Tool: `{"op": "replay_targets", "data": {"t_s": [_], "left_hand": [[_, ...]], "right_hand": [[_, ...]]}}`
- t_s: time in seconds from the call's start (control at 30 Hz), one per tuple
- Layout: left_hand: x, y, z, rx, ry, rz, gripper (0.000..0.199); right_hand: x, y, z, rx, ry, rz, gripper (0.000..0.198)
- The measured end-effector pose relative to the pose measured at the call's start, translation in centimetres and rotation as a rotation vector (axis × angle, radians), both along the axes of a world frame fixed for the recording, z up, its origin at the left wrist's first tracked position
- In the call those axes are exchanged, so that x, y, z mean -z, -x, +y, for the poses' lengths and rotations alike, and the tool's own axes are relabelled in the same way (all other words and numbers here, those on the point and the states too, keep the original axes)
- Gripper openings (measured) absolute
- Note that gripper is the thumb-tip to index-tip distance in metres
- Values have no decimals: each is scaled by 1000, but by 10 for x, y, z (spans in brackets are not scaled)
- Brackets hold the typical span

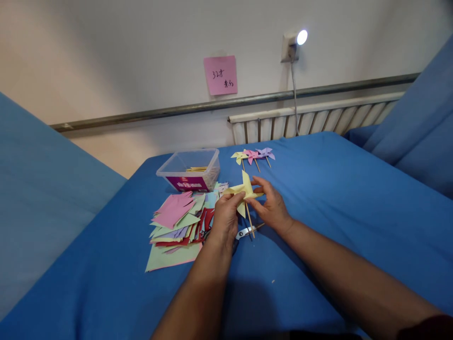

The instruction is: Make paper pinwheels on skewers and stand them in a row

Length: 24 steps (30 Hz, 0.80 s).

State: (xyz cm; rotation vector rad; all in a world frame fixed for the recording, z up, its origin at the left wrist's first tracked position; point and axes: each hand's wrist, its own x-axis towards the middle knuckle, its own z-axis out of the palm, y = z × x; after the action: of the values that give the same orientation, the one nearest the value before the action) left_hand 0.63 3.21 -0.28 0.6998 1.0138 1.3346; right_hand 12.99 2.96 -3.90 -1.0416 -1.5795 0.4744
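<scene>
A yellow paper pinwheel (247, 186) on a thin wooden stick is held up between my two hands over the blue cloth. My left hand (226, 212) pinches it near the centre, the thumb pressed on the paper. From the right, my right hand (271, 203) grips one of its blades between thumb and fingers. The stick (250, 221) slants down below the paper. Beneath it lies a pair of scissors (244, 233), partly hidden by my left hand and wrist.
Stacked coloured paper pieces (175, 215) lie to the left. Behind them stands a clear plastic box (212, 175) with wooden sticks inside. Yellow, pink (251, 155) and purple pinwheels lie at the back. A radiator (318, 115) and a wall rail run behind the blue-covered table (336, 198).
</scene>
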Motion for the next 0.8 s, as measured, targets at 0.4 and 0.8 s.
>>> {"op": "replay_targets", "data": {"t_s": [0.4, 0.8], "left_hand": [[-1, 0, -1, 70, 0, -12, 27], [-8, 4, 1, 14, -6, -60, 29]], "right_hand": [[-1, 0, -1, -23, 16, -17, 56], [-2, -6, 1, -69, -31, 29, 49]]}}
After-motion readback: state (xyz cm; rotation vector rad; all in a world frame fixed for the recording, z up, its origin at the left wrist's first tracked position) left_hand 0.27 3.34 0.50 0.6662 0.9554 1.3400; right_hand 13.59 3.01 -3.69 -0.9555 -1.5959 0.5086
